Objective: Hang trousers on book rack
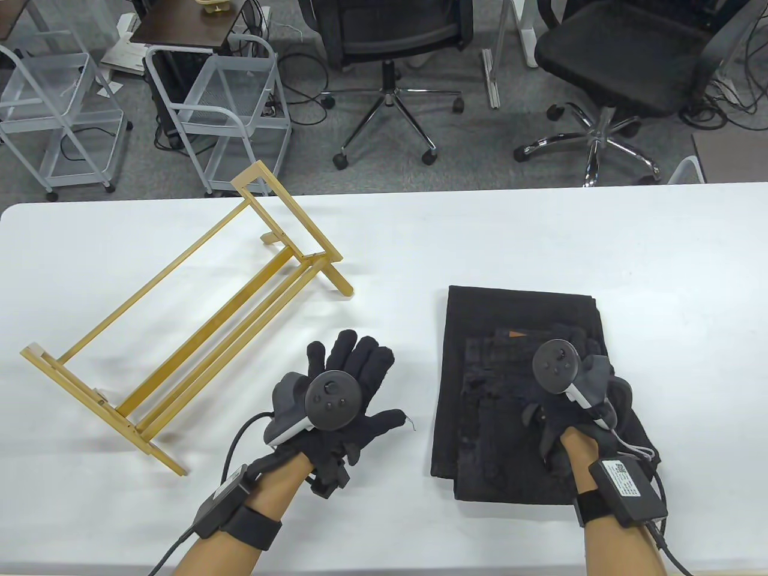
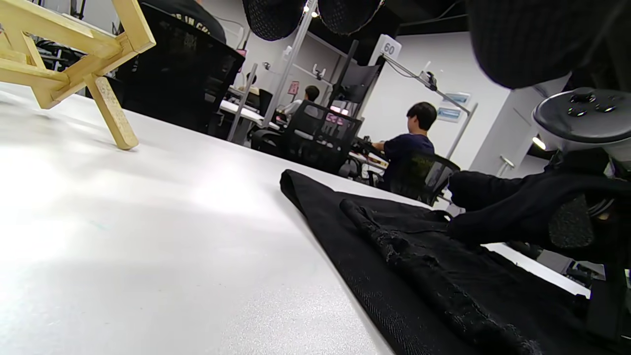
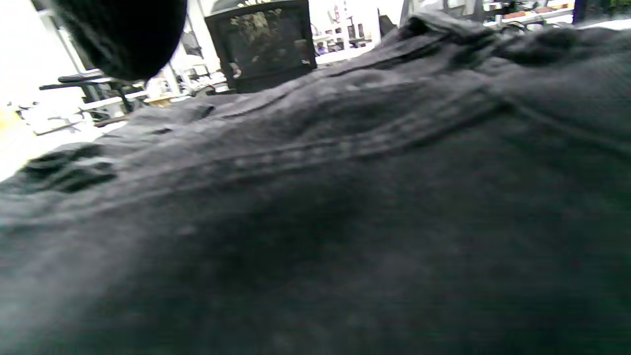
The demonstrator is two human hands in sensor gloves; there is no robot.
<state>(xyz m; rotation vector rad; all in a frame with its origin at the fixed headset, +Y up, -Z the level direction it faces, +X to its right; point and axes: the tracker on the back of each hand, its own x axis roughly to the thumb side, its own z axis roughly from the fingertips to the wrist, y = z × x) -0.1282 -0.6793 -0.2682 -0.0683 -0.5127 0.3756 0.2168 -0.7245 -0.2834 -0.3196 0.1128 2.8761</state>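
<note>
The black trousers (image 1: 498, 390) lie folded flat on the white table (image 1: 456, 240), right of centre. My right hand (image 1: 576, 384) rests on top of them, fingers spread over the cloth; its wrist view is filled with the dark fabric (image 3: 345, 197). My left hand (image 1: 348, 384) lies open and flat on the bare table just left of the trousers, holding nothing. The wooden book rack (image 1: 198, 318) stands at the table's left, set diagonally; one of its feet (image 2: 111, 111) shows in the left wrist view, with the trousers (image 2: 419, 266) to the right.
Two black office chairs (image 1: 390, 36) and two grey metal trolleys (image 1: 234, 102) stand on the floor beyond the table's far edge. Cables run from both wrists off the near edge.
</note>
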